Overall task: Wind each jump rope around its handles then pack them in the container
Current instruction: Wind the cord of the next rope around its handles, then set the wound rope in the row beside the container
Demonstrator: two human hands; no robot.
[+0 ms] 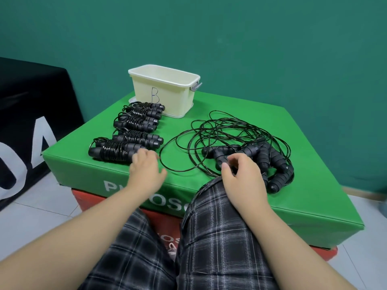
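The container is a cream plastic tub marked with a handwritten "B". It stands upright at the far edge of the green mat, left of that edge's middle, with a grey latch on its right end. Its mouth is open; from this angle only the inner walls near the rim show, and what lies on its floor cannot be seen.

Wound ropes lie in a column along the left side of the mat, from just in front of the container to the near-left corner. There appear to be five bundles, though the far ones overlap and the count is uncertain. Each bundle has its long axis running left to right across the mat, handle caps pointing right, cord coiled around the middle.

The loose ropes form a tangle on the right half of the mat. Their cords spread in wide overlapping loops toward the far edge. Their handles are heaped toward the near-right edge, pointing in mixed directions.

The left hand rests at the right end of the nearest wound bundle, fingers relaxed and slightly apart, gripping nothing. The right hand is at the near edge of the tangle, fingers curled inward at the cords and handles; whether they pinch anything cannot be told.
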